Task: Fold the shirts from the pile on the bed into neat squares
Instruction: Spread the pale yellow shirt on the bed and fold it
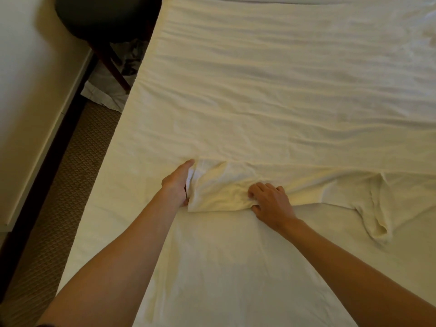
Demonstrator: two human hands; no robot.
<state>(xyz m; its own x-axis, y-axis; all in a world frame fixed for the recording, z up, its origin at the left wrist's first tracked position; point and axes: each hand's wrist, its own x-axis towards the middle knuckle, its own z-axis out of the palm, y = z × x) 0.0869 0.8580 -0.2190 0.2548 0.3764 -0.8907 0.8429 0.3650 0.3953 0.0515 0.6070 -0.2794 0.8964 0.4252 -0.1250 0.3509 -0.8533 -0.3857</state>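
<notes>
A white shirt (318,185) lies stretched sideways across the bed (259,90), its neck opening and a sleeve at the right near the frame edge. Its left end is bunched into a folded strip. My left hand (178,182) grips that left end of the shirt, thumb side up, fingers tucked under the cloth. My right hand (271,199) sits on the middle of the strip with curled fingers pinching a gather of the fabric. No pile of shirts shows in this view.
The bed's left edge runs diagonally from top centre to bottom left. Beside it are brown carpet (61,208), a dark chair (106,20) with wooden legs, some white cloth on the floor (103,95) and a pale wall or cabinet (28,90).
</notes>
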